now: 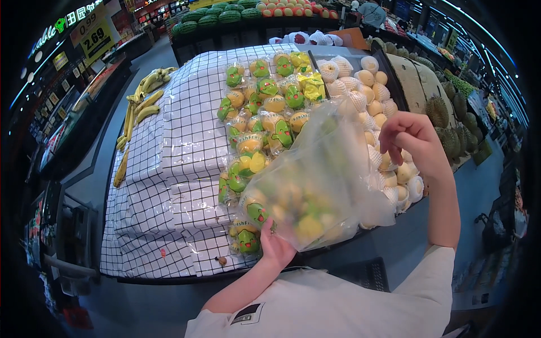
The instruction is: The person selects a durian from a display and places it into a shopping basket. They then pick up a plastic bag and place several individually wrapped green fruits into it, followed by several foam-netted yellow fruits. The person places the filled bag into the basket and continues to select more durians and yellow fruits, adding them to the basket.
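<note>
A translucent plastic bag (334, 181) spreads over the front of a fruit display. My left hand (277, 247) is at its lower left edge, thumb up and other fingers hidden behind the film; it appears to grip the bag. Beside the thumb is a wrapped yellow fruit (255, 211) with a green cartoon print; whether the hand touches it is unclear. Right of the bag, my right hand (412, 141) is raised above pale round fruits (374, 107), some in white foam nets. Its fingers are bent and apart, with nothing visible in them. More wrapped fruits (274, 103) lie in rows behind the bag.
White checked cloth (190, 156) covers the stepped stand, with bananas (148, 97) along its left edge. Durians (450, 118) stand on the right, beyond a cardboard panel (412, 80). Watermelons (211, 19) are at the back. A person (372, 14) is in the distance.
</note>
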Available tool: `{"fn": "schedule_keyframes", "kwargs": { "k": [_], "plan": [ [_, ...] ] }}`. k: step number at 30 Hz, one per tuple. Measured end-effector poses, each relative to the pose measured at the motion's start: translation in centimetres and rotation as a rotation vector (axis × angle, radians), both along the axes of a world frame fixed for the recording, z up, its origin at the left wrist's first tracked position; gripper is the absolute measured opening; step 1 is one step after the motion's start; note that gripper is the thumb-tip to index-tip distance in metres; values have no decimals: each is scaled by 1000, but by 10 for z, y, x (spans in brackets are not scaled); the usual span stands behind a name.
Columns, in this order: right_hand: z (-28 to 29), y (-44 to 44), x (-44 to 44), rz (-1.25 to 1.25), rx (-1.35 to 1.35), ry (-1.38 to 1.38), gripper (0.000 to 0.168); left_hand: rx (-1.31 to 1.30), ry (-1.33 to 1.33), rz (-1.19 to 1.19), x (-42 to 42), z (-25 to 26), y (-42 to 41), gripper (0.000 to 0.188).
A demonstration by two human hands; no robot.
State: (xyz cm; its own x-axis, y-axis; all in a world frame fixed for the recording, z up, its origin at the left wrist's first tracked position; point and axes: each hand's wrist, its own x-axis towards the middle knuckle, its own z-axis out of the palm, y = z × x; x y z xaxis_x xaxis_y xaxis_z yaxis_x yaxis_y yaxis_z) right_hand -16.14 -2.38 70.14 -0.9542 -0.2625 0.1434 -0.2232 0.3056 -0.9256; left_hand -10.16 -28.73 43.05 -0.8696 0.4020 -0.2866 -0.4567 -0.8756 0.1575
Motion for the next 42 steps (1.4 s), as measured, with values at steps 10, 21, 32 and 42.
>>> {"fn": "schedule_keyframes", "kwargs": {
  "k": [10,21,32,42],
  "plan": [
    [-149,-85,-27,499,422,-105,28,-56,94,-79,-1,4,4,69],
    [-157,-139,-27,536,1032,223,50,-120,220,-104,-1,-8,1,96],
    [-169,-155,-21,371,953,198,58,-50,221,-194,-2,-2,-5,120],
    [-139,-130,-32,362,712,-186,69,-40,267,-164,-11,3,2,112]
  ]
}}
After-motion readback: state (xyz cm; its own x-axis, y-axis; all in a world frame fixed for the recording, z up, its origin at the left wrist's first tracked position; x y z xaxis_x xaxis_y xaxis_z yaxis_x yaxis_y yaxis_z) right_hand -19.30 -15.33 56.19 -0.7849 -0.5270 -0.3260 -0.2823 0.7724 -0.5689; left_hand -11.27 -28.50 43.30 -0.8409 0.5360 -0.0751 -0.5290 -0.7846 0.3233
